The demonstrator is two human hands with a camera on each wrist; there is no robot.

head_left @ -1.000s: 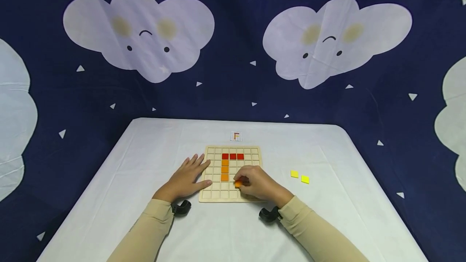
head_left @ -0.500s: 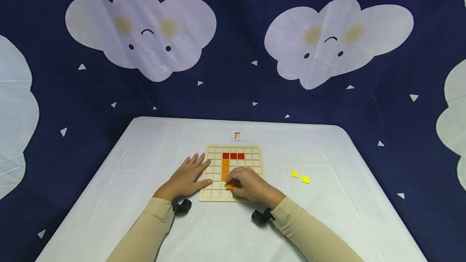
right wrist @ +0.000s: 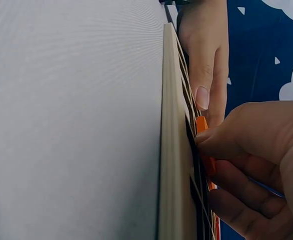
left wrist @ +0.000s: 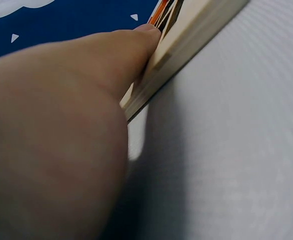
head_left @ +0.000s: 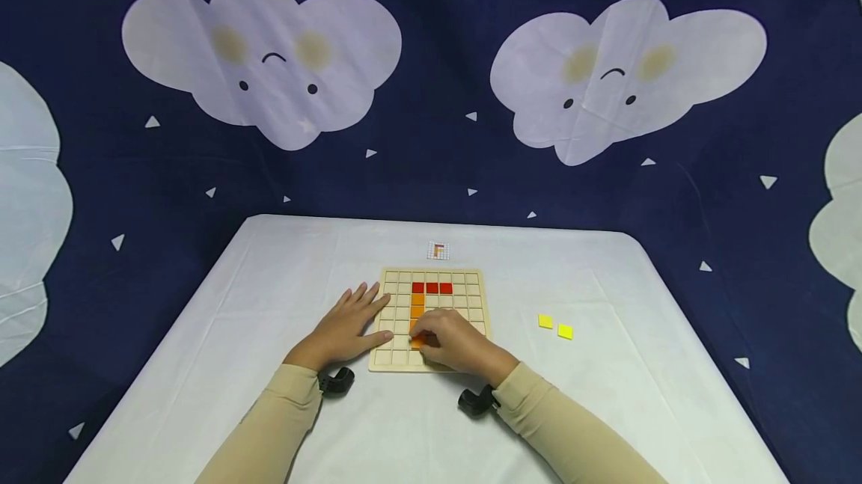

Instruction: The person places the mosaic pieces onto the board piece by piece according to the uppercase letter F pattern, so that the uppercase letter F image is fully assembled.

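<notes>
A wooden grid board (head_left: 474, 291) lies on the white table. Three red tiles (head_left: 432, 288) form a row near its far side, and orange tiles (head_left: 417, 306) run down from the row's left end. My right hand (head_left: 463, 342) pinches an orange tile (right wrist: 201, 124) between thumb and fingers at the column's near end, partly covering it. In the right wrist view the tile stands tilted at the board's surface. My left hand (head_left: 342, 331) rests with fingers spread on the board's left edge; its thumb (left wrist: 136, 42) lies over the rim in the left wrist view.
Two yellow tiles (head_left: 555, 327) lie on the table right of the board. A small printed card (head_left: 438, 250) with a coloured grid pattern lies beyond the board's far edge. A dark blue cloth with clouds (head_left: 431, 170) hangs behind the table.
My right hand has moved left across the board with the orange tile, from a column to the right to the near end of the orange column. My left hand has stayed put.
</notes>
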